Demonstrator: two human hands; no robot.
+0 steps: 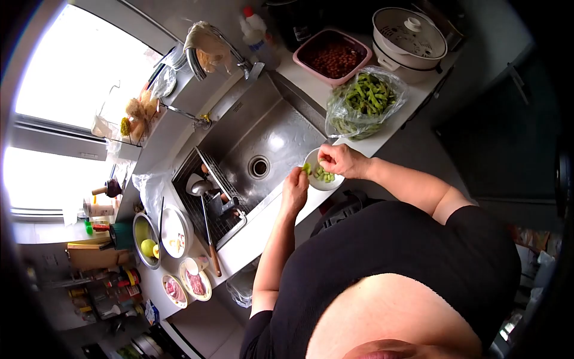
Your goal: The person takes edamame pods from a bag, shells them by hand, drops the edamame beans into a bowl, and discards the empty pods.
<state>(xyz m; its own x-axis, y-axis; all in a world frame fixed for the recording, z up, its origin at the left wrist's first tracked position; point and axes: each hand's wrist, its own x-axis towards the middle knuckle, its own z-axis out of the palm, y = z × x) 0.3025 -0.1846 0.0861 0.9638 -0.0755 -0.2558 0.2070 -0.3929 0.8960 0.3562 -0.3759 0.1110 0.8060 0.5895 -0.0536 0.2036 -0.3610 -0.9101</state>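
Observation:
Over the left rim of a small white bowl [326,184], my left hand [295,188] pinches a light green piece of vegetable [307,169]. My right hand [341,160] is above the bowl's upper edge with its fingers closed together; anything between them is too small to make out. Short cut green pieces [324,175] lie inside the bowl, which stands on the counter's front edge. Just behind it, an open clear plastic bag [394,99] holds many long green bean pods [371,96].
A steel sink [269,128] lies beyond the bowl. Its rack [239,224] holds a ladle and other utensils. A pink basin of red beans [308,51] and a white lidded pot [409,45] stand behind. Meat plates [207,292] and a metal bowl [139,230] are at left.

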